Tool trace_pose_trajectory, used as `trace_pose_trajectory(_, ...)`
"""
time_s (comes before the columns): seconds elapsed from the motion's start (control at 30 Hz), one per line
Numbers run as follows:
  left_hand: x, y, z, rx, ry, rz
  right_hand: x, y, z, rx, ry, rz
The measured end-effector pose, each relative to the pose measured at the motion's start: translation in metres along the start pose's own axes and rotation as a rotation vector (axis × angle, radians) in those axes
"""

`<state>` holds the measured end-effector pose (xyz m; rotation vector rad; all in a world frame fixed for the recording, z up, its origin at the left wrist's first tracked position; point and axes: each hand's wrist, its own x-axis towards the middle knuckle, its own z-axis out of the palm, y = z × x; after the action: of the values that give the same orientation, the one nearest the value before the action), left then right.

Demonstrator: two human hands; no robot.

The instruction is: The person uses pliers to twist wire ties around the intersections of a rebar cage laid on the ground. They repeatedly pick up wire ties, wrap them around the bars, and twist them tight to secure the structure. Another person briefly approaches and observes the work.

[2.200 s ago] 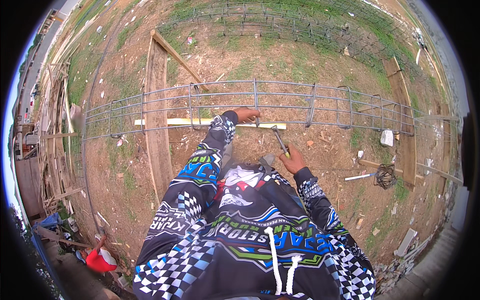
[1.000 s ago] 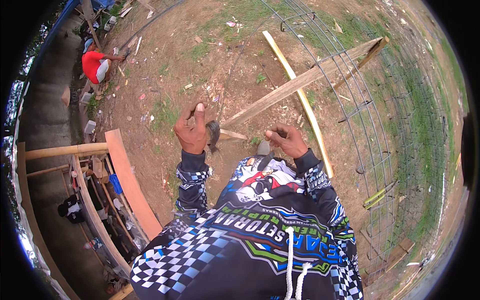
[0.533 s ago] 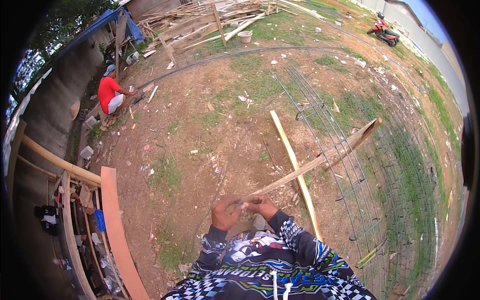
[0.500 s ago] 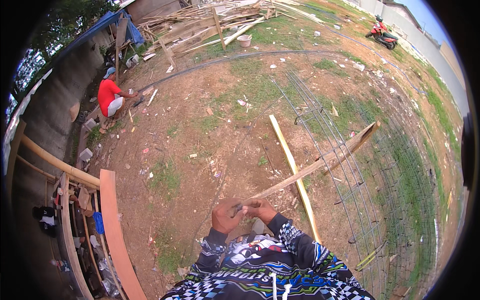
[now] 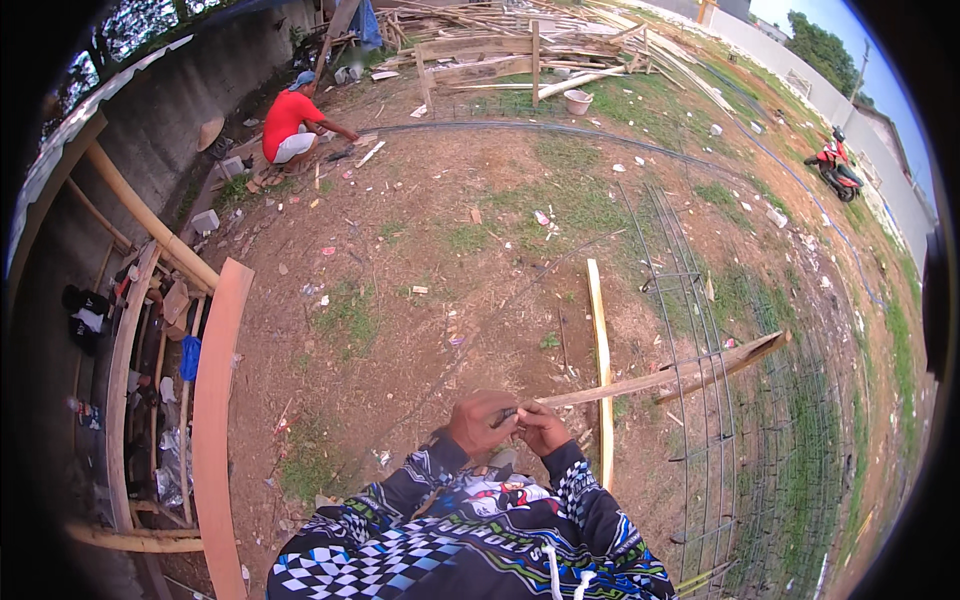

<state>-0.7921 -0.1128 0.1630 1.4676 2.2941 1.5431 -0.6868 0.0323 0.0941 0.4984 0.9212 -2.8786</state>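
My left hand (image 5: 480, 422) is closed on a small dark object (image 5: 506, 416), too small to name, held in front of my chest. Beside it, my right hand (image 5: 543, 429) has its fingertips pinched together at the edge of that object; what exactly they grip is hidden. Both hands meet above the bare soil. Just past them, a long wooden plank (image 5: 650, 382) runs off to the right, crossing a pale timber strip (image 5: 600, 340) and passing at the steel rebar frame (image 5: 690, 330).
A person in a red shirt (image 5: 290, 122) squats far left by long thin rods (image 5: 500, 127). Wooden shelving with a reddish board (image 5: 218, 400) stands at left. Wire mesh (image 5: 800, 450) lies at right. Farther off are a timber pile (image 5: 480, 65), a bucket (image 5: 578, 101) and a motorbike (image 5: 835, 170).
My view has turned, so the far scene sits farther right. My hands stay together at the small dark object. The squatting person's arm reaches out farther along the rods.
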Motion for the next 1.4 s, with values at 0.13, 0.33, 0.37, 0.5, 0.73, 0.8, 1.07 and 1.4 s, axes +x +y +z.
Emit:
trace_pose_trajectory(0.13, -0.004, -0.001, 0.004, -0.032, -0.003, -0.055, 0.003, 0.004, -0.013, -0.15, 0.087, -0.081)
trace_pose_trajectory(0.33, -0.005, 0.0, 0.001, -0.048, 0.017, -0.049, -0.001, -0.005, 0.006, -0.323, 0.162, -0.172)
trace_pose_trajectory(0.37, -0.004, 0.0, 0.001, -0.039, 0.04, -0.022, -0.003, -0.009, 0.01, -0.41, 0.187, -0.159)
trace_pose_trajectory(0.5, -0.004, -0.001, 0.001, -0.047, 0.033, -0.036, -0.007, -0.033, 0.029, -0.69, 0.234, -0.108)
trace_pose_trajectory(0.73, -0.001, 0.001, -0.001, -0.029, 0.036, -0.008, -0.013, -0.045, 0.056, -1.665, 0.351, -0.431)
trace_pose_trajectory(0.8, 0.001, -0.001, 0.001, -0.031, 0.031, -0.004, -0.015, -0.045, 0.069, -1.68, 0.374, -0.468)
trace_pose_trajectory(1.07, -0.001, -0.007, 0.001, 0.0, 0.036, -0.028, -0.001, -0.039, 0.051, -1.52, 0.361, -0.351)
trace_pose_trajectory(1.4, -0.019, -0.019, 0.018, -0.098, 0.04, -0.045, 0.006, -0.018, -0.002, -0.425, 0.211, -0.065)
